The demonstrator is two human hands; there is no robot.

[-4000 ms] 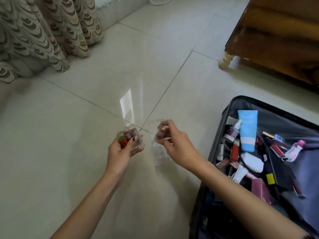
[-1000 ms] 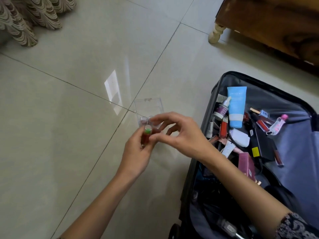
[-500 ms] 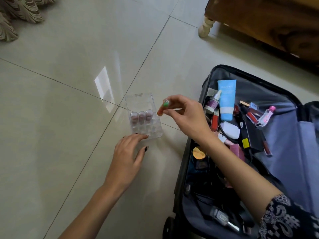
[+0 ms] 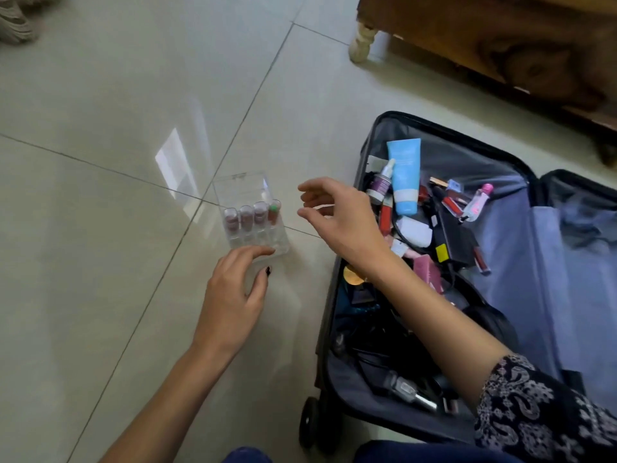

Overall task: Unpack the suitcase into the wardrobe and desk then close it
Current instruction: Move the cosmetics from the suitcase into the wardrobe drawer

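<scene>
While the left hand [image 4: 233,295] reaches out low over the tiled floor [image 4: 100,228], its fingers are stretched nearly straight and grip nothing; the fingertips [image 4: 263,252] touch the six o'clock edge of a clear plastic case [image 4: 240,188]. That case lies on the floor close to the middle of the view, lid open towards twelve o'clock. Four small vials [image 4: 247,217] sit side by side in it, and the one at the three o'clock end has a green cap [image 4: 274,208].

At three o'clock from the case the right hand [image 4: 337,215] hovers above the floor, fingers and thumb loosely curved and apart, holding nothing. Its forearm crosses the rim of the suitcase [image 4: 521,248], which lies open on the floor from three to five o'clock, still holding a jumble of cosmetics. Among them a light blue tube [image 4: 405,175] lies near the twelve o'clock end and a small pink-capped bottle [image 4: 479,200] lies at three o'clock from the tube.

A wooden piece of furniture [image 4: 500,45] stands at one o'clock, well apart from the case, and a curtain hem [image 4: 16,25] shows at eleven o'clock.
</scene>
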